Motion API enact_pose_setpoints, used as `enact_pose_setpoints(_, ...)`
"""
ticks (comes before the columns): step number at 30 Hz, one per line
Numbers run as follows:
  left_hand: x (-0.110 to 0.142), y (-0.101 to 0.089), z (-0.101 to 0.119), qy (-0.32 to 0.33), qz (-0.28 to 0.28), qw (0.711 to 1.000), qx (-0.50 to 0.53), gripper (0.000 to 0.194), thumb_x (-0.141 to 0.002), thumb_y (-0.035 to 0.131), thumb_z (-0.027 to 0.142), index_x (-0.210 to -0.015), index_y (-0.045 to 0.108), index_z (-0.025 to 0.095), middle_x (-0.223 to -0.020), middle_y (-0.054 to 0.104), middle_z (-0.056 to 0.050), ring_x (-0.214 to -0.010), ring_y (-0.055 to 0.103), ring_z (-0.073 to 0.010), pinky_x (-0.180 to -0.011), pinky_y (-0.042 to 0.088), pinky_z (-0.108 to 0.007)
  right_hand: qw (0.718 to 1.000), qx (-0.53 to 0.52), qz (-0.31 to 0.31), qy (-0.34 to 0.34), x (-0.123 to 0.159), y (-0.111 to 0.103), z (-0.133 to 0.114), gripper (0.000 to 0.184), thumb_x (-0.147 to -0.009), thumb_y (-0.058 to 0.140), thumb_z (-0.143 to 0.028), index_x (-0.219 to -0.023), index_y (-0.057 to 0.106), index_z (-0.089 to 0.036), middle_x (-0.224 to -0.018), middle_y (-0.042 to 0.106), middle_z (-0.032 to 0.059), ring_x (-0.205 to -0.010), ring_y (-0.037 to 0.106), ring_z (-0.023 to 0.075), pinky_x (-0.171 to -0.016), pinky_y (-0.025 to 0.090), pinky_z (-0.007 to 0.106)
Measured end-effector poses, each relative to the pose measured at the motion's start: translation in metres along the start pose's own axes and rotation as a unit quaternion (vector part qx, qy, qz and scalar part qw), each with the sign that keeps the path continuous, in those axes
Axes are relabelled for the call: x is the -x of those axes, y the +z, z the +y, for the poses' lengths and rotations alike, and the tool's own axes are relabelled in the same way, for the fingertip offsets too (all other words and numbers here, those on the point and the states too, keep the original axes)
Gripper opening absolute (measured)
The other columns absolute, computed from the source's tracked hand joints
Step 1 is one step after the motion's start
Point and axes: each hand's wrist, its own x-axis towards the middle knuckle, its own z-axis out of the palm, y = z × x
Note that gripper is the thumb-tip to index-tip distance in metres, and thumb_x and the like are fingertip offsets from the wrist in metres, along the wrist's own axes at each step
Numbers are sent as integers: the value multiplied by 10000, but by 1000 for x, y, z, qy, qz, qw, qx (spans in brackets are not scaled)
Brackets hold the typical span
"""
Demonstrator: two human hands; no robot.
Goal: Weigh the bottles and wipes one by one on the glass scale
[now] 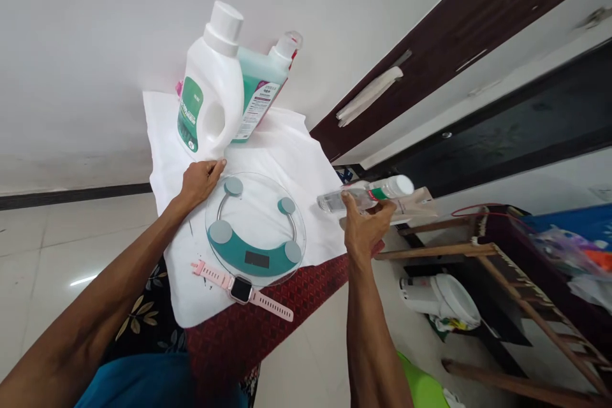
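Observation:
My right hand [364,229] is closed around a small clear plastic bottle [366,194] with a white cap, held on its side just past the right edge of the table. My left hand [199,182] rests on the white cloth [296,153], fingers curled, at the foot of a large white detergent jug [210,86] and beside the rim of a round glass scale [255,228] with a teal base. A teal liquid bottle [261,92] stands behind the jug. A pink smartwatch [241,290] lies in front of the scale.
The cloth covers a small table with a dark red patterned cover [287,306]. To the right stands a wooden rack [502,274], with a white appliance [440,296] on the floor below it. A dark door frame [430,57] runs along the wall.

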Motion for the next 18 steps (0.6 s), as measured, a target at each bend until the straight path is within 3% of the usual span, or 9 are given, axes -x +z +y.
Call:
enact_pose_setpoints(3, 0, 1, 2, 2, -3, 999, -42, 521, -1027, 429, 542, -622, 413, 215, -584, 450, -19, -591, 394, -160, -655, 257, -339, 989, -120, -71, -58, 23, -16, -38, 665, -746, 857, -666, -1172, 597, -227, -1192, 754, 140, -1064, 744, 317, -979, 589, 513)
enact_pose_setpoints(8, 1, 1, 7, -7, -12, 997, -74, 502, -1040, 450, 476, -617, 362, 220, -582, 420, -21, -602, 373, -168, -660, 253, -340, 960, -181, -207, -53, 65, -17, -91, 583, -726, 911, -610, -1066, 624, -232, -1068, 793, 93, -910, 745, 269, -824, 602, 434)
enact_pose_setpoints(12, 1, 1, 8, -7, -13, 997, -78, 483, -1035, 455, 459, -623, 376, 221, -603, 431, -26, -622, 379, -176, -669, 253, -344, 947, -164, -269, -70, 89, -5, -101, 571, -724, 921, -607, -1026, 609, -237, -999, 797, 59, -849, 723, 246, -776, 587, 410)
enact_pose_setpoints(18, 2, 0, 10, -4, -20, 997, -77, 460, -1023, 472, 449, -631, 394, 222, -610, 438, -28, -631, 382, -183, -667, 244, -344, 938, -158, -301, -63, 99, 1, -100, 590, -753, 900, -627, -1092, 609, -242, -1092, 796, 86, -932, 745, 279, -856, 621, 483)
